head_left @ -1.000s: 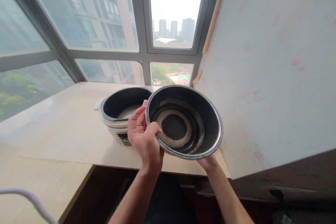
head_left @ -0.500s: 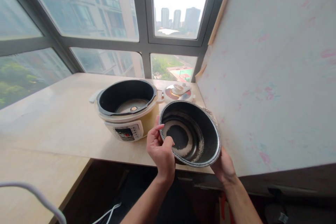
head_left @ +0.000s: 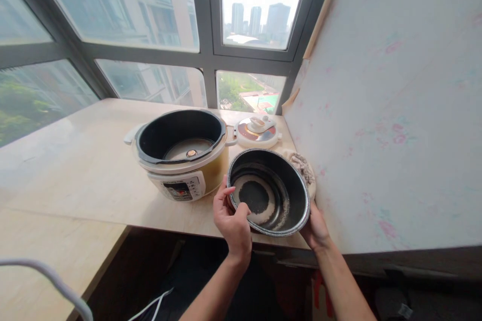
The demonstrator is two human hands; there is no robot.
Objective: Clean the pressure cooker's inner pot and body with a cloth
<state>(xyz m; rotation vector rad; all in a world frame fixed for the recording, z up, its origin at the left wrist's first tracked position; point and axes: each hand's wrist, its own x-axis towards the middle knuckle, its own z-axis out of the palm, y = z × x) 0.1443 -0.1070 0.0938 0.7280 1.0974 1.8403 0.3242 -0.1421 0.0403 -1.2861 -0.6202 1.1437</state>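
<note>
A dark inner pot (head_left: 256, 195) with a worn, pale-ringed bottom is tilted toward me above the counter's front edge. My left hand (head_left: 234, 220) grips its left rim, thumb inside and fingers along the outer wall. Around the pot's lower right side curls my right hand (head_left: 315, 225), its fingers mostly hidden behind the wall. Just left of the pot stands the electric pressure cooker body (head_left: 214, 173), open at the top, with a heating plate (head_left: 190, 150) at its bottom and a control panel on its front.
The cooker's lid (head_left: 256, 133) lies by the window behind the pot. A crumpled cloth (head_left: 303, 168) rests near the patterned wall (head_left: 384, 125). The pale counter (head_left: 86, 160) stretches left. White cables (head_left: 48, 273) hang at the lower left.
The pot has shifted slightly left and tilts a little differently, with both hands still on it. More of the cloth shows behind it. The view has moved slightly.
</note>
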